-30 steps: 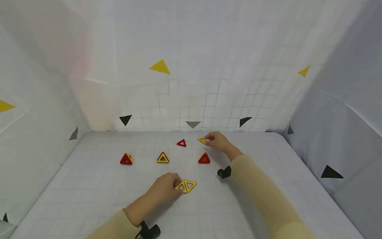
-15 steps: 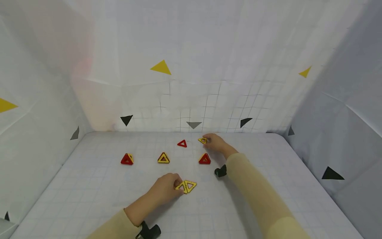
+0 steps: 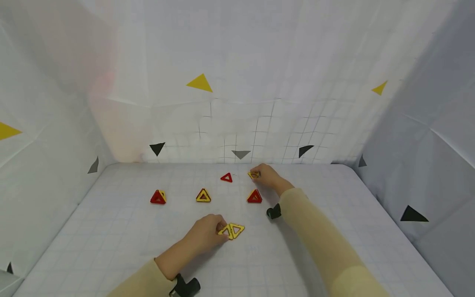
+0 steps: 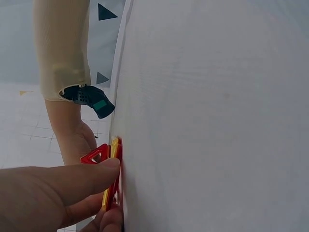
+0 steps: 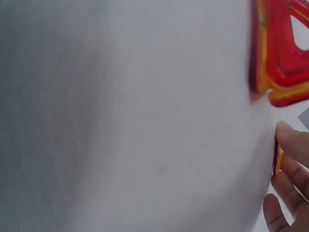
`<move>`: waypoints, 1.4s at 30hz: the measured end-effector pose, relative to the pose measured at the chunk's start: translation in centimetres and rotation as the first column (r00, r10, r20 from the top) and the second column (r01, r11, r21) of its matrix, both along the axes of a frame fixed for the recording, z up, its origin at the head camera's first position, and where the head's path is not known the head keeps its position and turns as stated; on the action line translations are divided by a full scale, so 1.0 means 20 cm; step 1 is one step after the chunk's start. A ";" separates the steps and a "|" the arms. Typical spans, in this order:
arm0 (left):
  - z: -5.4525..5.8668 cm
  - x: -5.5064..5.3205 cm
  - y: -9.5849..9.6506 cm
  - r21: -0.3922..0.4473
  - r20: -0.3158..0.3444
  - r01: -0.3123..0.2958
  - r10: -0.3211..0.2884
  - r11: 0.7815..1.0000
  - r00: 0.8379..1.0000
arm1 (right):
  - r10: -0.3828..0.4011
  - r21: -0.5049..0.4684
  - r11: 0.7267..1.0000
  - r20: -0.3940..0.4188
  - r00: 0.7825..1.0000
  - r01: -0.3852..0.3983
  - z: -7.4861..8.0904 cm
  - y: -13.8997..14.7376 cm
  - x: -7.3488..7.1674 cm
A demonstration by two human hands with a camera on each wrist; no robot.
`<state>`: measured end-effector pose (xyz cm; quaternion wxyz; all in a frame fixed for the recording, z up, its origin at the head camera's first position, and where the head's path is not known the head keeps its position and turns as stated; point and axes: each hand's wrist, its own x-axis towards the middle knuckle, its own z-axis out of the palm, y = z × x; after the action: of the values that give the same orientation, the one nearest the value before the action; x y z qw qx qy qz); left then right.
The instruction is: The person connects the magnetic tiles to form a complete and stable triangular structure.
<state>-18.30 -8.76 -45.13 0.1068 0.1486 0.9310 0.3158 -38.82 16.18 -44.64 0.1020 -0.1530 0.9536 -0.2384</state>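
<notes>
Near the front middle of the table, my left hand [image 3: 206, 234] pinches one of two yellow triangular magnetic tiles [image 3: 236, 231] that lie edge to edge. In the left wrist view its thumb presses against the yellow tile edge [image 4: 107, 199]. Farther back, my right hand [image 3: 268, 175] pinches a single yellow triangular tile [image 3: 253, 175], partly hidden by the fingers. The right wrist view shows this tile [image 5: 277, 158] edge-on between thumb and fingers, close over the table. A loose red triangular tile [image 3: 226, 177] lies left of that hand.
Three small red-and-yellow pyramids stand in a row: one at left [image 3: 158, 197], one in the middle [image 3: 203, 196], one at right [image 3: 254, 196] in front of my right hand. White sheeting with triangle markers [image 3: 200, 83] walls the table [image 3: 122, 243] at back and sides.
My right hand has shifted slightly left, and its fingers now cover more of the yellow tile. The left hand and its two tiles stay put.
</notes>
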 end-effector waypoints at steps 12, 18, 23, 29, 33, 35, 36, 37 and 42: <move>0.00 -0.01 0.01 -0.012 0.005 0.002 -0.002 1.000 1.000 | 0.032 0.034 0.999 0.042 0.999 -0.034 0.04 0.08 0.04; 0.00 -0.01 0.01 -0.014 0.013 -0.002 0.002 1.000 1.000 | 0.045 0.130 0.990 0.025 0.999 -0.048 0.04 0.15 0.06; 0.00 -0.01 0.01 -0.005 0.022 -0.013 0.013 1.000 1.000 | 0.020 0.157 0.987 0.028 0.999 -0.024 0.04 0.21 0.09; 0.00 -0.02 0.00 -0.015 0.013 -0.021 0.021 1.000 1.000 | -0.022 0.157 0.987 0.042 0.999 0.015 0.04 0.28 0.16; 0.01 -0.02 0.00 -0.024 0.009 -0.031 0.032 0.999 0.999 | -0.036 0.139 0.990 0.051 0.998 0.029 0.04 0.33 0.21; 0.01 -0.02 0.00 -0.027 0.009 -0.039 0.039 0.999 0.999 | -0.042 0.133 0.991 0.057 0.997 0.035 0.05 0.35 0.23; 0.01 -0.02 -0.01 -0.027 0.007 -0.040 0.040 0.999 0.999 | -0.044 0.134 0.990 0.059 0.997 0.035 0.05 0.36 0.24; 0.01 -0.02 -0.01 -0.027 0.009 -0.043 0.043 0.999 0.999 | -0.044 0.137 0.990 0.061 0.997 0.035 0.05 0.37 0.25; 0.01 -0.02 -0.01 -0.024 0.012 -0.040 0.041 0.999 0.999 | -0.013 0.163 0.987 0.067 0.998 0.001 0.05 0.39 0.33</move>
<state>-18.74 -8.96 -44.89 0.1080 0.1265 0.9368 0.3079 -32.32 24.06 -43.56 0.1457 -0.1326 0.9664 -0.1649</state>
